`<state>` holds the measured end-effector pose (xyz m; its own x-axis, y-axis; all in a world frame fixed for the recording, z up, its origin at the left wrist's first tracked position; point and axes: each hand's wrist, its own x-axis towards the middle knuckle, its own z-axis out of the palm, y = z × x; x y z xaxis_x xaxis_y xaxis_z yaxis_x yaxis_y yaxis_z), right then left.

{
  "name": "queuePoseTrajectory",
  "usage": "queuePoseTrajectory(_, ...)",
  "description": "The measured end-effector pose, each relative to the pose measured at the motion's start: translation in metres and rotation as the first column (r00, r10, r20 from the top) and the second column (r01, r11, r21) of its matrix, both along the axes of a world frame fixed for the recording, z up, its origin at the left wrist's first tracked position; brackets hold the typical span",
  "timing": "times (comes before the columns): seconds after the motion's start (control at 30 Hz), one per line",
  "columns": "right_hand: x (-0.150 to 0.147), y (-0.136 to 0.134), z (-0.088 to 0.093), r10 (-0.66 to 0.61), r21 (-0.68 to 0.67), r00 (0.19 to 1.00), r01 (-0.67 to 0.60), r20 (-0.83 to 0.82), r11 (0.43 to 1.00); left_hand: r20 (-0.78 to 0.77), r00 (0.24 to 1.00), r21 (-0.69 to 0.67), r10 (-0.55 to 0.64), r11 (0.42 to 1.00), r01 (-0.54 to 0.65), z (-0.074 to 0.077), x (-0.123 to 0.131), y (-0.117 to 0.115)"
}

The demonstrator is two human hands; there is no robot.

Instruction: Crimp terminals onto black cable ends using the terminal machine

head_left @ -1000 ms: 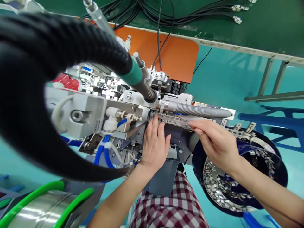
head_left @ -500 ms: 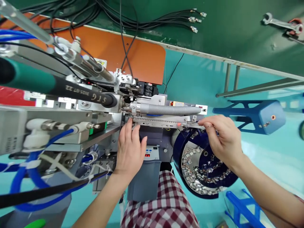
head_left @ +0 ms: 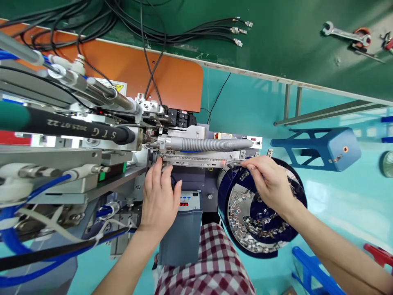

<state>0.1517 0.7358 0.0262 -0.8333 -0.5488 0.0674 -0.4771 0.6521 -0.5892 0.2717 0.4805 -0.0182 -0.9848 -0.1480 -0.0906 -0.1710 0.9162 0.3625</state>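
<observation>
A straight metal feed rail (head_left: 196, 162) with a row of small pieces along its channel runs across the middle. My left hand (head_left: 161, 196) lies palm down with fingers stretched out, its fingertips at the rail's left end. At the right end, my right hand (head_left: 272, 182) pinches thumb and forefinger together beside a thin metal edge; what they hold is too small to make out. Beneath the right hand is a dark blue round feeder bowl (head_left: 225, 205), holding many small shiny metal parts (head_left: 242, 229). A red light (head_left: 224, 162) glows on the rail near its right end.
A ribbed grey hose (head_left: 211, 144) lies just behind the rail. Machine cylinders and blue air tubes (head_left: 18, 241) crowd the left. A grey control box (head_left: 181, 233) stands in front of me. Blue stools (head_left: 337, 149), a green table (head_left: 285, 49) with cables and a wrench (head_left: 346, 35) are around.
The view has shifted, so most things appear farther left. My right hand has moved slightly left toward the rail's red light. My left hand keeps its place at the rail's left end.
</observation>
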Motion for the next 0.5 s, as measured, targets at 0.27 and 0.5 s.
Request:
queuePoseTrajectory(0.27,0.0006,-0.0014,-0.0075,-0.021,-0.007,0.999,0.021,0.031,1.000,-0.003,1.000,0.017,0.010,1.000,-0.010,-0.0004,-0.0009,-0.0004)
queuePoseTrajectory(0.5,0.0010,-0.0034,-0.0079,-0.029,-0.013,0.998,0.030,0.053,0.999,-0.002,1.000,0.002,0.014,1.000,-0.014,-0.0002,-0.0015,-0.0006)
